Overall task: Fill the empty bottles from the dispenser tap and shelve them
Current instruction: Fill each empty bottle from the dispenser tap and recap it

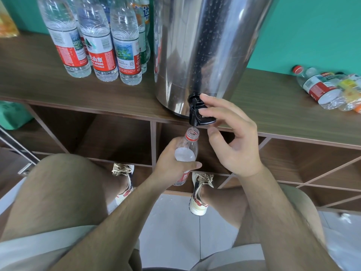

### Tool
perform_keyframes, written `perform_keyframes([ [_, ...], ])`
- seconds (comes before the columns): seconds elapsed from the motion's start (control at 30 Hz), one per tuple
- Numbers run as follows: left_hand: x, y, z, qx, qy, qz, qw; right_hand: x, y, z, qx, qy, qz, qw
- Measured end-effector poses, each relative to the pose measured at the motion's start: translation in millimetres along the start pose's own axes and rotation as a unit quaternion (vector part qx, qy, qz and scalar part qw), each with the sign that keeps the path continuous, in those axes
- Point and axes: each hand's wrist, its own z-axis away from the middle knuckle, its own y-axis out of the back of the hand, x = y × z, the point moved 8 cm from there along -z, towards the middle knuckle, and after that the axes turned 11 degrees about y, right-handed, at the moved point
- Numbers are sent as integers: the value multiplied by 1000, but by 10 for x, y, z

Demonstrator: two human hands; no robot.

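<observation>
Right hand (234,139), centre of the frame: fingers (212,100) curled over the black lever of the tap (198,116), thumb beneath it, grasping the lever; left hand (170,165), just below and to the left: fingers wrapped round the bottle (188,151), thumb laid across its front, grasping it at mid-body.

Bottle: clear plastic, uncapped, red ring at the neck; red label partly hidden under the hand; held roughly upright, its mouth just under the tap spout; fill level cannot be told.

Tap: black, fixed low on the front of the dispenser (205,45), overhanging the front edge of the worktop (58,85).

Dispenser: polished steel cylinder, droplets on its wall; stands on the worktop, upper centre of the frame.

Worktop: dark wood grain, top of a shelf unit; open compartments (117,137) beneath it.

Standing bottles (97,40): upper left of the frame, a close cluster, upright, clear, red-and-white labels; just left of the dispenser.

Lying bottles (322,89): right edge of the frame, heaped on their sides on the worktop; one with a red cap; they look empty.

Lower frame: two bare forearms, beige shorts, laced shoes (200,194) on a grey tiled floor; teal wall behind the worktop.
</observation>
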Motion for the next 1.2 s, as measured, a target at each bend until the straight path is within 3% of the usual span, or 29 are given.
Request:
perform_keyframes([
  [0.37,26,4,20,1,0,-5,1000,14,4,5,-2,2,0,1000],
  [0.57,32,3,43,-2,-1,1,1000,73,13,40,18,-16,-53,998],
  [1.2,29,10,46,0,7,-6,1000,54,11,26,7,-14,-23,1000],
])
